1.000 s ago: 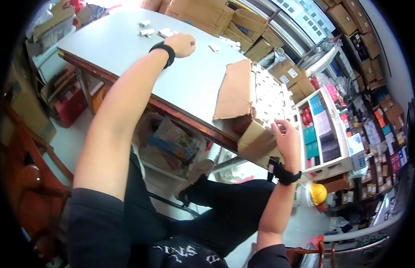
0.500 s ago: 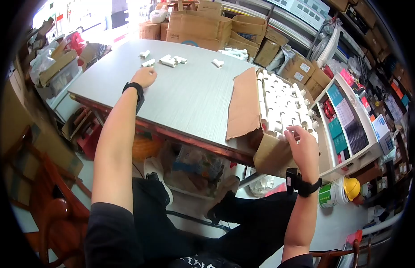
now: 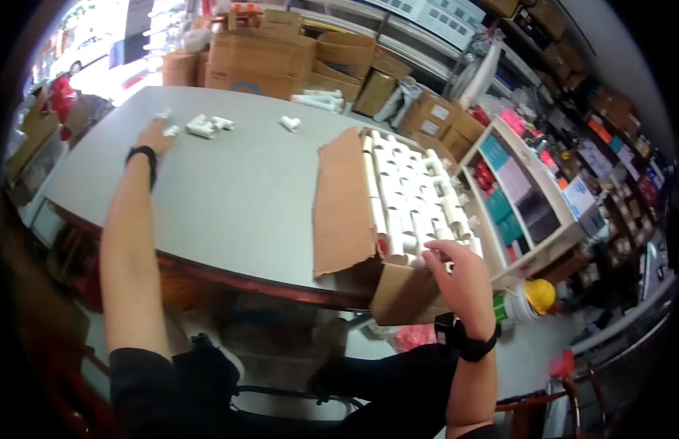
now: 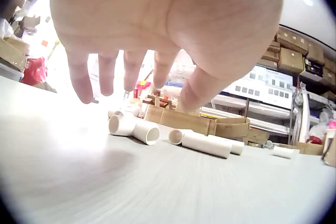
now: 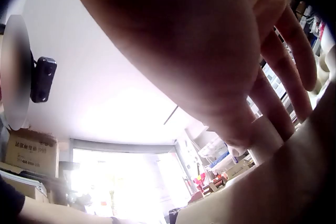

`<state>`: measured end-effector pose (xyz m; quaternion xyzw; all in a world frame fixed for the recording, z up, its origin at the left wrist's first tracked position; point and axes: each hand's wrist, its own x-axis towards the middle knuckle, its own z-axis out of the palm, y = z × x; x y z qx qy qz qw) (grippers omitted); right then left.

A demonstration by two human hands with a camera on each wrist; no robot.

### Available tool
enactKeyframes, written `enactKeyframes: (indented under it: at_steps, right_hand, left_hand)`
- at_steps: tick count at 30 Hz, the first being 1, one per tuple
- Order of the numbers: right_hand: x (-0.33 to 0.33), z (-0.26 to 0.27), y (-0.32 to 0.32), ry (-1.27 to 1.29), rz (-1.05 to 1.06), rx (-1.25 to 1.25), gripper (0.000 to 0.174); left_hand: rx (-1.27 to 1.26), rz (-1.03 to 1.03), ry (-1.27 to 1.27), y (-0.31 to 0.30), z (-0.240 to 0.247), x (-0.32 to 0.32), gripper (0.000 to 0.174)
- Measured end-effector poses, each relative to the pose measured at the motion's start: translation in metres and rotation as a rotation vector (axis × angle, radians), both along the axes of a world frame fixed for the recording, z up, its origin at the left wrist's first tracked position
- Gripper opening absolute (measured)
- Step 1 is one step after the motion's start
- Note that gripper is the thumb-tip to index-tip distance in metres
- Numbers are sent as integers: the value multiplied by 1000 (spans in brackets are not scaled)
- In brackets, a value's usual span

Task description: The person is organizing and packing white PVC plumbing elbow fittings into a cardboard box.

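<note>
My left hand [image 3: 155,139] reaches low over the far left of the table, among white plastic pipe tees. In the left wrist view its fingers [image 4: 134,71] hang spread and hold nothing; one pipe tee [image 4: 135,130] lies on the table just beyond them. At the near end of a cardboard box [image 3: 405,293] is my right hand [image 3: 462,282]. White pipe fittings [image 3: 405,183] fill this box in rows. The right wrist view shows a white pipe fitting [image 5: 265,141] between that hand's thumb and fingers; its lower part is hidden.
A few white pipe fittings [image 3: 202,126] lie grouped on the grey table [image 3: 229,197], and a single pipe tee [image 3: 289,123] lies farther right. The box's brown flap [image 3: 344,205] folds out over the tabletop. Right of the box stands a white divided crate [image 3: 518,194]. Cardboard boxes [image 3: 262,58] line the far side.
My left hand has moved across the table to the far left, reaching the fittings there. The right hand stays at the box's near end. The head view has turned and shifted.
</note>
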<state>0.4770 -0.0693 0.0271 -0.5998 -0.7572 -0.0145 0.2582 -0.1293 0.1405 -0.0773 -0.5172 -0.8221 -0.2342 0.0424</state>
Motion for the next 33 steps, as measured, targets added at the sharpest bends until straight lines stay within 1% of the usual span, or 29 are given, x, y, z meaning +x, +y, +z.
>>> enactKeyframes:
  at_steps: [1, 3, 5, 8, 11, 12, 14, 15, 17, 19, 20, 22, 24, 25, 27, 30, 32, 33]
  right_hand:
    - [0, 1, 1, -2, 2, -13, 20]
    - [-1, 2, 3, 21, 16, 0, 19]
    - [-2, 2, 4, 41, 31, -4, 19]
    - [-5, 1, 4, 91, 32, -3, 20]
    - [-6, 1, 6, 148, 14, -12, 21]
    - [-8, 2, 6, 169, 4, -18, 21]
    - [-13, 5, 3, 193, -12, -33, 23]
    - [-12, 4, 3, 208, -2, -31, 23]
    - [-7, 0, 6, 234, 20, -17, 23]
    - [-6, 2, 8, 259, 47, -14, 23]
    - [-4, 2, 7, 282, 48, -14, 23]
    - [-3, 2, 7, 299, 30, -9, 23]
    - [0, -2, 8, 334, 36, 5, 23]
    - [0, -3, 8, 342, 29, 1, 23]
    - [1, -3, 9, 344, 26, -5, 23]
    - [3, -2, 11, 349, 33, -2, 23]
    - [4, 2, 11, 356, 34, -12, 22]
    - [3, 4, 10, 369, 29, -21, 22]
  left_hand:
    - [-17, 27, 29, 6, -3, -1, 57]
    - [-93, 16, 67, 28, -17, -22, 55]
    - [-209, 11, 146, 31, -18, -23, 49]
    - [-158, 52, 82, 24, -17, -12, 40]
    - [-190, 76, 123, 4, 3, 17, 36]
    - [-182, 35, 115, 4, 2, 14, 35]
    - [19, -13, 99, 17, -21, -6, 33]
    - [125, -33, 92, 13, -21, -3, 33]
    - [-4, -25, 47, 7, -17, 5, 28]
    - [-174, -29, 34, -12, 2, 27, 27]
    - [-162, -4, 138, -13, 0, 27, 26]
    - [-80, -31, 178, 1, -15, 4, 26]
    - [15, -45, 196, -1, -14, 4, 25]
    - [12, -68, 198, 3, -14, -2, 28]
    - [9, -102, 188, 9, -22, -18, 42]
    - [-17, -44, -90, 8, -33, -28, 51]
    - [-47, -64, -89, 9, -32, -32, 53]
    - [-60, -76, -77, 9, -23, -31, 53]
